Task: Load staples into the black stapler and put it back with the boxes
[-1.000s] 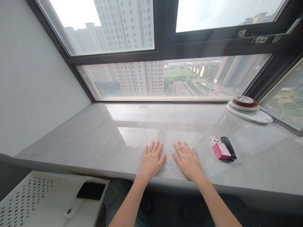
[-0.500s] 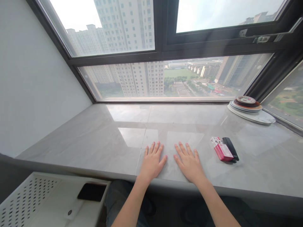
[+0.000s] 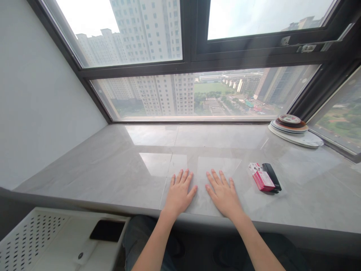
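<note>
Palm down on the grey marble-look sill (image 3: 93, 165), my left hand (image 3: 179, 192) lies flat with its fingers spread. My right hand (image 3: 224, 194) rests the same way a short gap to the right, fingers apart and nothing under it that I can see. Nearest to my right hand, further right on the sill, is a small pink and white box (image 3: 262, 177). A black stapler (image 3: 271, 177) lies against the box's right side. Neither hand touches them.
A stack of plates (image 3: 295, 130) stands in the far right corner by the window frame (image 3: 135, 70). Below the sill at left is a white perforated container (image 3: 36, 237) with a black phone (image 3: 107, 230) on it. A white wall (image 3: 42, 94) bounds the left side.
The whole view has shifted slightly, so things appear a little further left. Both hands stay flat in the same places on the sill.
</note>
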